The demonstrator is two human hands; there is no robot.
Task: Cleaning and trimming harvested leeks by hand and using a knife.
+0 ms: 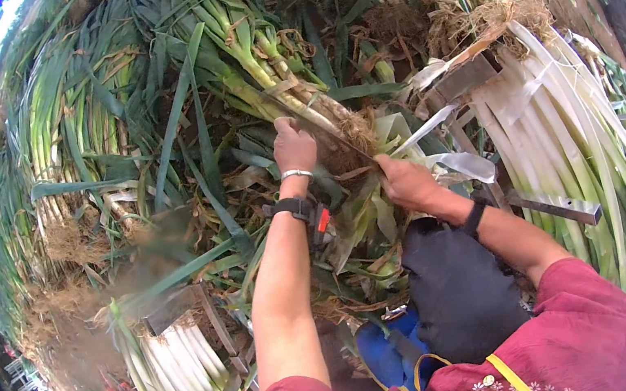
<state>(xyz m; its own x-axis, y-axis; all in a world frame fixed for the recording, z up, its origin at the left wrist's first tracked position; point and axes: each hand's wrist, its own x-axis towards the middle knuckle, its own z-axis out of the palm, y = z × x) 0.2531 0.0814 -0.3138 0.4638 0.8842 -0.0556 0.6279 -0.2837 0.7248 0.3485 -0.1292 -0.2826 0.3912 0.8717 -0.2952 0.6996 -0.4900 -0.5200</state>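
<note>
A bundle of untrimmed leeks [249, 61] slants across the upper middle, its rooty ends [356, 132] toward me. My right hand [408, 182] is closed around the near end of a long thin knife [343, 143]. The dark blade runs up and left along the white stalks. Beside the bundle's lower side, my left hand [294, 146] is closed with its thumb up, close to the blade. What its fingers grip is hidden behind the hand. A metal bracelet and a black watch are on my left wrist, a black band on my right.
Peeled white leeks [559, 129] lie in a metal rack [555, 205] at the right. Another metal rack [210, 320] at lower left holds more peeled leeks [183, 358]. Untrimmed leeks [70, 128] are heaped at the left. Loose leaves [368, 228] litter the middle, near a dark rounded object [459, 279].
</note>
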